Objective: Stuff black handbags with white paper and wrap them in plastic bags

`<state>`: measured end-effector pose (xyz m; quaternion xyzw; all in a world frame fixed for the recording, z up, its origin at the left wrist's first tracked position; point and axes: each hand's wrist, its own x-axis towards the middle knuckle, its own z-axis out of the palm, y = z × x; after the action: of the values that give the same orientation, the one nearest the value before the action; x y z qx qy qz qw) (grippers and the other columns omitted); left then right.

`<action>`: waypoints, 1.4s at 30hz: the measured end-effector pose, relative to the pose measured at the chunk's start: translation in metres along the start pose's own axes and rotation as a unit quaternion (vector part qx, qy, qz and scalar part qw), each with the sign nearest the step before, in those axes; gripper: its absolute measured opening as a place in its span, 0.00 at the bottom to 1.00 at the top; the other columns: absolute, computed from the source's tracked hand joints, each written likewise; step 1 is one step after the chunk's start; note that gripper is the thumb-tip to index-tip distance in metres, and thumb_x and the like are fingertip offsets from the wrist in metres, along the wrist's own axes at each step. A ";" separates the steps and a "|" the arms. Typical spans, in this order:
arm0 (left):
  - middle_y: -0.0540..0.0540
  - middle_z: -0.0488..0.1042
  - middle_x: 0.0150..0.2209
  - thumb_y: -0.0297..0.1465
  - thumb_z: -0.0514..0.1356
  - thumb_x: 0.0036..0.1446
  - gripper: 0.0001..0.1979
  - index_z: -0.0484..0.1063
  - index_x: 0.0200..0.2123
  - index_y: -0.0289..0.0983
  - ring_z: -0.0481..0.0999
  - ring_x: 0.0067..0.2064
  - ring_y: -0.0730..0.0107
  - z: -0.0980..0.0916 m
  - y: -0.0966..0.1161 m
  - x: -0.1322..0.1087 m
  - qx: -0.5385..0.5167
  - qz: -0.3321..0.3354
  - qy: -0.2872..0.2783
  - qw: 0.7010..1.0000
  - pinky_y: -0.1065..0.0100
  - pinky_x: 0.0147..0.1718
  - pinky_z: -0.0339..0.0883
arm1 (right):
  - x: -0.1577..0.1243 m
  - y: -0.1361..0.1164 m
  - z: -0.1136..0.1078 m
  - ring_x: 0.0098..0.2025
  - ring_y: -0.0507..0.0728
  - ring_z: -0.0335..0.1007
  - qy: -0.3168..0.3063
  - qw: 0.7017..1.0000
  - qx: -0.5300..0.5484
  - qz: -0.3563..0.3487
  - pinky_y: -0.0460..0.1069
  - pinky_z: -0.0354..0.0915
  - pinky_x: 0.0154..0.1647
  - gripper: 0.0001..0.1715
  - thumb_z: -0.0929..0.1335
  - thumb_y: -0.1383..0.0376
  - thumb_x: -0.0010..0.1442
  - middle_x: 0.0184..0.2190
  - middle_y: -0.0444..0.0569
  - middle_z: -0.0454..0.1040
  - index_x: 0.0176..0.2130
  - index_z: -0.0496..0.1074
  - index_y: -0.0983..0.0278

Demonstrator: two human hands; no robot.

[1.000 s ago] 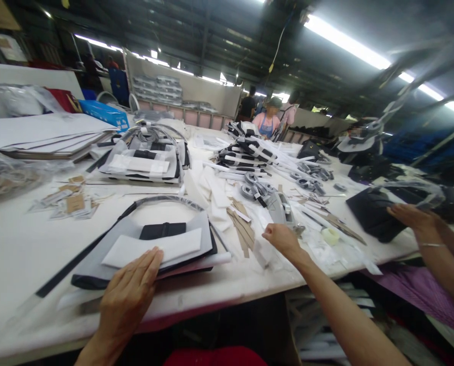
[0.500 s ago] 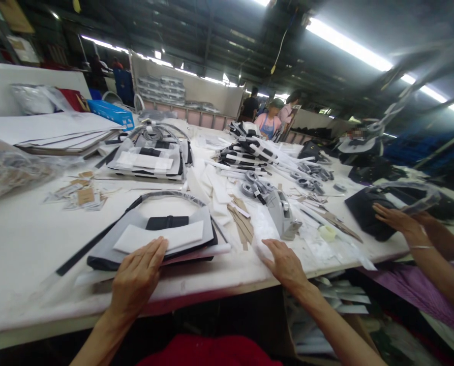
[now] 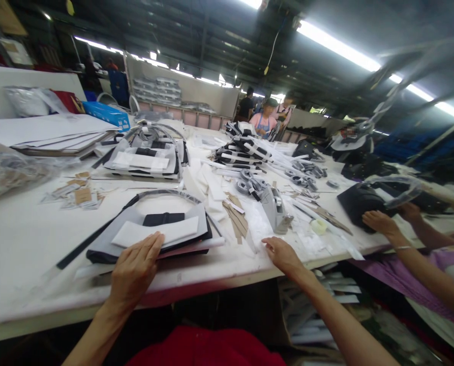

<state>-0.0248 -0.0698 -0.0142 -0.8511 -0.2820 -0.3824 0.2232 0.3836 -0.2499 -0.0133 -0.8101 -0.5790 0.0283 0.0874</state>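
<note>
A black handbag (image 3: 188, 244) lies flat in front of me, covered with pale grey sheeting and with its handle wrapped in clear film. Across it rests a white foam strip (image 3: 173, 230), just below a black strap tab (image 3: 163, 219). My left hand (image 3: 137, 262) is laid flat on the strip's near edge and the bag's front, fingers stretched out. Low over the table to the right, my right hand (image 3: 282, 255) has its fingers loosely bent and apart, close to a thin white sheet (image 3: 258, 223). I see nothing in it. A metal tape dispenser (image 3: 274, 209) stands just beyond.
Another wrapped bag (image 3: 143, 160) lies behind mine, with stacked bags (image 3: 242, 152) at centre back. Brown card strips (image 3: 236, 218), tape rolls (image 3: 249, 183) and small tags (image 3: 84, 194) lie about. On the right, a co-worker's hands (image 3: 381, 223) touch a black bag (image 3: 358, 203).
My right hand's fingers have drawn in a little near the white sheet. My left hand stays on the foam strip. The view has shifted slightly, and the co-worker's hands have moved along the black bag.
</note>
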 end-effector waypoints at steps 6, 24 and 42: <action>0.41 0.78 0.51 0.21 0.52 0.56 0.30 0.61 0.63 0.38 0.79 0.48 0.60 0.000 0.001 -0.001 0.016 -0.001 -0.013 1.000 0.62 0.49 0.64 | 0.005 -0.003 -0.013 0.38 0.56 0.73 -0.047 0.996 0.077 0.006 0.49 0.66 0.43 0.25 0.67 0.71 0.52 0.39 0.49 0.77 0.50 0.75 0.63; 0.40 0.77 0.52 0.19 0.52 0.56 0.28 0.64 0.61 0.37 0.78 0.50 0.59 0.001 0.001 -0.003 -0.006 -0.010 -0.031 0.999 0.61 0.49 0.64 | 0.025 0.005 -0.017 0.33 0.55 0.71 -0.023 0.998 0.048 -0.035 0.48 0.62 0.38 0.10 0.65 0.71 0.54 0.30 0.49 0.77 0.30 0.77 0.65; 0.39 0.78 0.51 0.18 0.53 0.56 0.24 0.67 0.56 0.34 0.79 0.48 0.57 0.004 0.000 -0.004 0.007 0.005 0.001 1.000 0.60 0.47 0.64 | 0.039 -0.026 -0.099 0.48 0.66 0.77 0.104 0.702 0.702 0.054 0.55 0.75 0.40 0.06 0.70 0.60 0.51 0.39 0.45 0.77 0.29 0.71 0.59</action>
<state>-0.0247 -0.0688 -0.0194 -0.8508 -0.2798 -0.3800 0.2312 0.3864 -0.2153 0.0907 -0.5416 -0.3340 0.3470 0.6889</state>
